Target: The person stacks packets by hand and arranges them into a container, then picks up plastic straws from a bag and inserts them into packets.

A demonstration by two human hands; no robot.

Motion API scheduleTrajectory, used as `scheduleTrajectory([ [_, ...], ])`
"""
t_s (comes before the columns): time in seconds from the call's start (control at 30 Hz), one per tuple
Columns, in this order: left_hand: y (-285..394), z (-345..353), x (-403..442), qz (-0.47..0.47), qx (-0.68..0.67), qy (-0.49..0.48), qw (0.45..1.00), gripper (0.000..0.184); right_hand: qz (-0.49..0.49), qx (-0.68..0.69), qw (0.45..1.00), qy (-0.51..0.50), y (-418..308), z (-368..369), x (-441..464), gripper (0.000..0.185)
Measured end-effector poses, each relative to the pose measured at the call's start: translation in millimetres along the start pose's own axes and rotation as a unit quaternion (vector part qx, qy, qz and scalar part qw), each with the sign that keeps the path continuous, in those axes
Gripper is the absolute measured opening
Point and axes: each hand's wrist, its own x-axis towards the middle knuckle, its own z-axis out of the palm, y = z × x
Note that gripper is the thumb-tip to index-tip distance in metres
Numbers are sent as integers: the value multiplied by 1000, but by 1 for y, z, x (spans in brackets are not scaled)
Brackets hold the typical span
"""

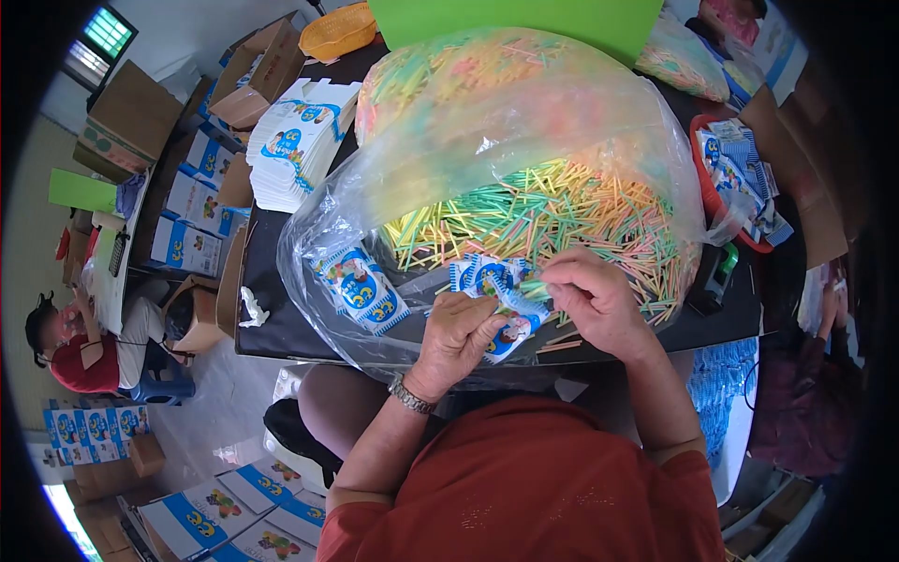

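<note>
My left hand, with a metal watch on the wrist, is closed on the edge of a blue and white printed packet near the table's front edge. My right hand is closed beside the packet's upper end, its fingertips pinching a few pale green sticks. Another printed packet lies flat to the left on clear plastic. Behind both hands, a large clear bag lies open with a heap of yellow, green, orange and pink sticks spilling out.
A stack of flat white cartons stands left of the bag. At the right are a red basket of packets and a black and green object. A yellow basket sits behind. A seated person is at far left.
</note>
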Motion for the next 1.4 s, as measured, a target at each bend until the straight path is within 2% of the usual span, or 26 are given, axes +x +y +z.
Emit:
scheduleTrajectory([
  [0.07, 0, -2, 0, 2, -11, 2, 1000, 21, 0, 6, 998, 55, -4, 1, -1, 11],
  [0.2, -1, -2, 0, 11, -1, 25, 1000, 21, -20, -13, 998, 61, -11, -2, -3, 12],
  [0.27, -1, -2, 0, 6, 9, 20, 1000, 22, -89, -119, 988, 44, -15, 4, -3, 15],
  [0.3, 1, -2, 1, 6, 8, 20, 1000, 22, -89, -120, 988, 43, -19, 5, -3, 15],
  [0.37, 6, -2, 3, 17, 65, 22, 997, 22, -90, -135, 986, -44, -24, 6, -2, 16],
  [0.4, 8, -2, 3, 17, 65, 23, 997, 22, -90, -135, 986, -45, -23, 7, -3, 16],
  [0.5, 10, 0, 2, 53, 108, 22, 993, 22, -38, -62, 996, -59, -21, 9, -6, 17],
  [0.57, 6, 4, -2, 48, 52, 33, 997, 23, 85, -51, 988, -115, -24, 11, -6, 25],
  [0.6, 2, 7, -7, 49, 52, 36, 997, 23, 83, -52, 988, -116, -25, 14, -6, 25],
  [0.67, -3, 10, -15, -42, -123, 37, 991, 25, -60, -132, 987, -63, -24, 25, -8, 34],
  [0.7, -6, 13, -17, -40, -122, 41, 991, 25, -72, -157, 981, -88, -19, 28, -12, 53],
  [0.73, -2, 13, -14, -14, -151, 57, 987, 25, -75, -158, 980, -90, -18, 31, -13, 53],
  [0.8, 7, 10, -10, 12, -178, 72, 981, 27, -39, -45, 998, -26, -18, 37, -16, 73],
  [0.83, 5, 8, -11, 13, -178, 78, 981, 27, -40, -29, 996, -69, -10, 42, -23, 84],
  [0.9, 1, 4, -16, 42, -114, 95, 988, 28, -58, -95, 988, -110, -28, 60, -26, 84],
  [0.97, 0, -2, -26, 34, -104, 101, 989, 23, -57, -132, 981, -132, -26, 57, -17, 88],
  [1.03, -1, -7, -41, -47, -123, 125, 983, 16, -43, -99, 983, -148, -22, 55, -7, 92],
  [1.07, 6, -9, -48, -162, -96, 199, 962, 21, -75, -73, 987, -119, -25, 59, -2, 78],
  [1.13, 1, -22, -45, -228, -169, 365, 887, 19, -100, -122, 979, -128, -12, 59, 6, 49],
  [1.17, -15, -32, -52, -266, -86, 400, 873, 17, -80, -103, 990, -49, 0, 62, 14, 20],
  [1.23, -49, -42, -66, -273, -136, 425, 852, 22, 27, -135, 990, 7, 51, 55, 23, 10],
  [1.27, -53, -46, -70, -297, -72, 409, 860, 37, 44, -161, 986, 9, 68, 47, 32, 9],
  [1.3, -52, -45, -71, -296, -71, 409, 860, 37, 62, -187, 980, 12, 78, 41, 46, 8],
  [1.33, -50, -43, -74, -262, 104, 392, 876, 44, 52, -251, 967, 5, 82, 37, 62, 10],
  [1.37, -46, -41, -74, -220, 276, 362, 863, 51, 42, -314, 949, -2, 86, 33, 76, 13],
  [1.4, -41, -39, -73, -219, 276, 363, 863, 51, 42, -314, 948, -1, 92, 33, 87, 13],
])
